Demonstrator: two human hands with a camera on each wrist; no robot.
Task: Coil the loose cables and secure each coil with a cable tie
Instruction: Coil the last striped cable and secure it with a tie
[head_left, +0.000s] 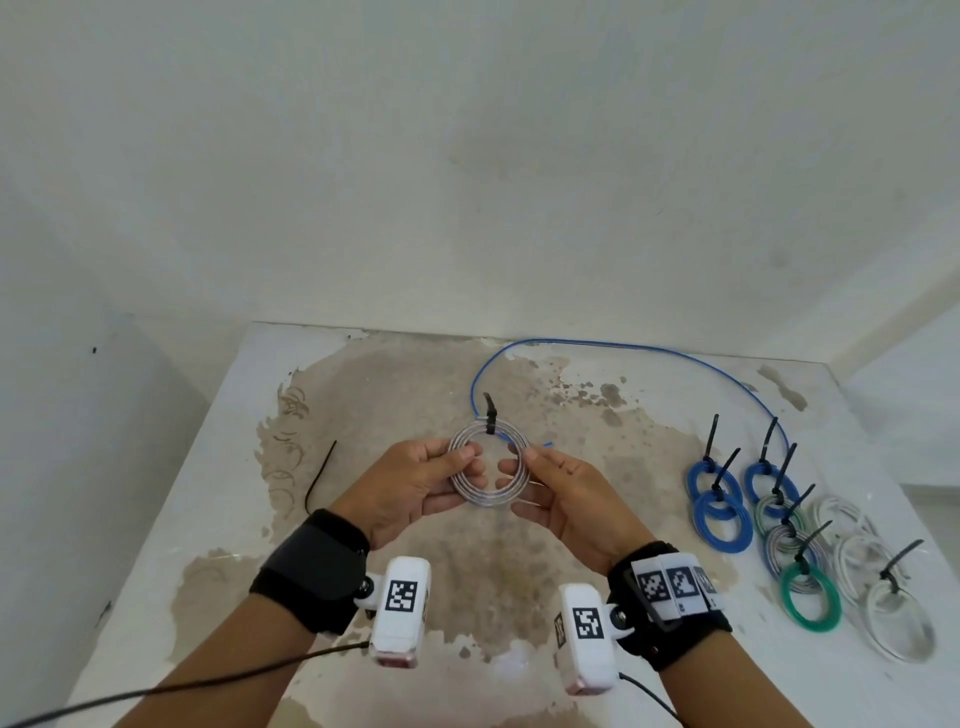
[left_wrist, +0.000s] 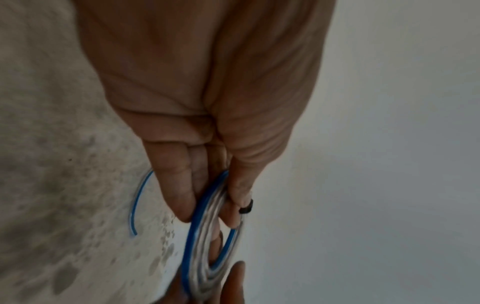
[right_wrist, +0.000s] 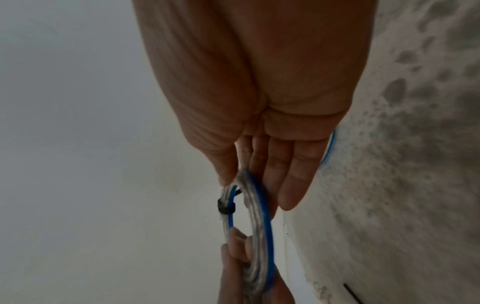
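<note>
Holding a small round coil of clear and blue cable (head_left: 489, 473) at the centre of the head view, you pinch its left side with your left hand (head_left: 415, 486) and its right side with your right hand (head_left: 569, 501), thumbs on top and fingers curled beneath. A black cable tie (head_left: 490, 415) already binds the coil's upper edge, its tail sticking up. The coil sits raised above the white tabletop with its worn, brown-stained patch (head_left: 395, 395), which fills the lower half of the frame. A long loose blue cable (head_left: 623, 347) arcs from just above the coil across the table's far edge toward the right. At the right of the frame lies a cluster of finished coils, each tied in black: three blue coils (head_left: 723, 512), a green coil (head_left: 810, 597), grey ones between them and white coils (head_left: 893, 613) at the outer edge. One spare black cable tie (head_left: 319, 475) lies alone left of your left hand. Plain white walls (head_left: 467, 156) fill the upper half of the frame, meeting the table's far edge. Both wrist views are blurred, showing only your fingers closed on the coil.
</note>
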